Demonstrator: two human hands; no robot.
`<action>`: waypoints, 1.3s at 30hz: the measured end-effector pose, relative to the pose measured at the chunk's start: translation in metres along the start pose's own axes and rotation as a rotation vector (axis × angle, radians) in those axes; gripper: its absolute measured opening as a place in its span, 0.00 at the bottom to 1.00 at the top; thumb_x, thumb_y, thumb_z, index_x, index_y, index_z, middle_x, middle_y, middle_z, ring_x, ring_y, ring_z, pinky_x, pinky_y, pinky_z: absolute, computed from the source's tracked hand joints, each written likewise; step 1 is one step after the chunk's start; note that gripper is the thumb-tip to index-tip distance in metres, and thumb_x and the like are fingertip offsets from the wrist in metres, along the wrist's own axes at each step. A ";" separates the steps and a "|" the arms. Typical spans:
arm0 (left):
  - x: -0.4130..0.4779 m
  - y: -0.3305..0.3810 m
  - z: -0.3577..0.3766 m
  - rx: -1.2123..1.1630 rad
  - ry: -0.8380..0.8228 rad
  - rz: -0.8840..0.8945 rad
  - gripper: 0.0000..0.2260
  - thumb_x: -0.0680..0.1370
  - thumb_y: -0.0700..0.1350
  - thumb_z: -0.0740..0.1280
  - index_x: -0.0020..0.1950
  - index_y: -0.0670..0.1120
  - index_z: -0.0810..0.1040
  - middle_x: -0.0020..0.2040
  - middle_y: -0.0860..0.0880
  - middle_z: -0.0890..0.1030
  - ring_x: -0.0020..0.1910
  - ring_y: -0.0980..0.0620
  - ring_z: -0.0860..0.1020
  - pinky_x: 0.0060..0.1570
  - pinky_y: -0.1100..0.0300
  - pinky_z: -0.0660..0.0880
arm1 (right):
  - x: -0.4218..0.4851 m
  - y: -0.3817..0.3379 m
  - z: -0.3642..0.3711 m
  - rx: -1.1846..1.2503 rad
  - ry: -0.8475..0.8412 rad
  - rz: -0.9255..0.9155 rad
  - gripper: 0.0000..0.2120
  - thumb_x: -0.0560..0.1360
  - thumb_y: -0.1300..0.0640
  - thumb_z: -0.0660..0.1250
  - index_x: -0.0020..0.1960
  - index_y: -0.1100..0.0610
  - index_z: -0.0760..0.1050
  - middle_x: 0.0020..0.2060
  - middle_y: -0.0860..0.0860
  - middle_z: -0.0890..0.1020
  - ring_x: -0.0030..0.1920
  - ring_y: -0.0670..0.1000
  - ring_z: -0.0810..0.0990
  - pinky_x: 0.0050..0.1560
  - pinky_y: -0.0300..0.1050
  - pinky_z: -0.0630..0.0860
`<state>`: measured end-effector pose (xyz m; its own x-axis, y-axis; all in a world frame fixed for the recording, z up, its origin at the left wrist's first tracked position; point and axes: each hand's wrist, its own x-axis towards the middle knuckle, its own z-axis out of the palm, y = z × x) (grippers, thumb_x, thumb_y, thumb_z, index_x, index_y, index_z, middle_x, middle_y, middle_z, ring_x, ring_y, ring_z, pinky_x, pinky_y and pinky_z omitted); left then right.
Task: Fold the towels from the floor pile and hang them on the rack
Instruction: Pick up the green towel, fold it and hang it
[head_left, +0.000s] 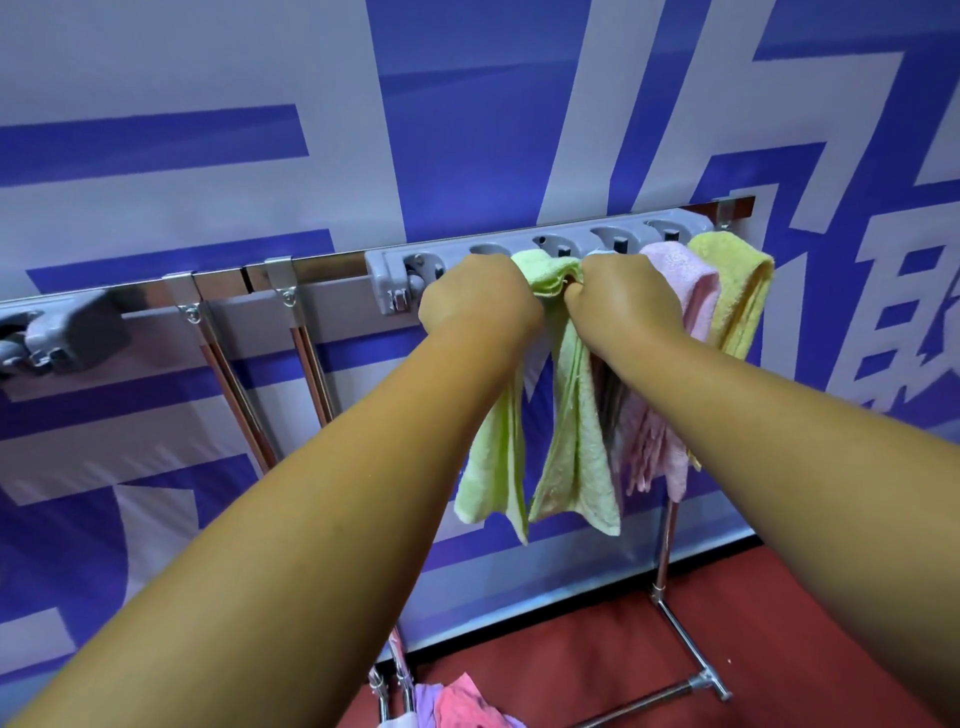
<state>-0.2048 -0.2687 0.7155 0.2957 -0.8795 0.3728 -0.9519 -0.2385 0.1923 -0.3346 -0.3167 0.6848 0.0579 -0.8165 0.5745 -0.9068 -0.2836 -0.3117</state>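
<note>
Head view: left hand (478, 297), right hand (623, 300), each grip clenched on green towel (577, 457); rack (322, 268) open leftward.

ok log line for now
step: hanging green towel | left hand: grips it | right hand: grips it | rack: pink towel, yellow towel hung | floor pile: present

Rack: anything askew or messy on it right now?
Somewhat. The green towel, gripped at the rack by the left hand and right hand, hangs in two splayed, uneven halves. The pink towel beside it is bunched and rumpled at its lower end. The yellow towel hangs smooth.
</note>
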 end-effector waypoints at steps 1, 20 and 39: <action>-0.001 0.000 0.001 0.007 -0.021 0.003 0.16 0.81 0.46 0.64 0.67 0.46 0.78 0.58 0.47 0.80 0.48 0.43 0.77 0.44 0.51 0.72 | 0.000 -0.001 0.001 0.006 0.001 -0.006 0.06 0.82 0.58 0.60 0.47 0.56 0.71 0.47 0.56 0.75 0.45 0.59 0.70 0.43 0.48 0.67; -0.020 -0.011 0.060 -0.080 -0.073 0.033 0.15 0.79 0.60 0.66 0.46 0.48 0.76 0.43 0.49 0.80 0.42 0.43 0.80 0.42 0.53 0.74 | -0.050 0.026 0.053 0.038 -0.106 0.007 0.15 0.82 0.43 0.61 0.44 0.54 0.73 0.38 0.52 0.74 0.44 0.61 0.78 0.40 0.49 0.69; -0.120 -0.067 0.123 -0.153 -0.603 -0.016 0.11 0.76 0.41 0.62 0.41 0.43 0.83 0.31 0.51 0.86 0.28 0.52 0.85 0.47 0.51 0.86 | -0.141 0.009 0.065 0.165 -0.846 0.341 0.15 0.73 0.63 0.62 0.37 0.64 0.86 0.30 0.57 0.86 0.29 0.56 0.86 0.41 0.51 0.85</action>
<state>-0.1863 -0.1973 0.5465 0.1699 -0.9647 -0.2011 -0.9122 -0.2312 0.3382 -0.3241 -0.2370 0.5512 0.1429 -0.9459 -0.2914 -0.8637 0.0246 -0.5034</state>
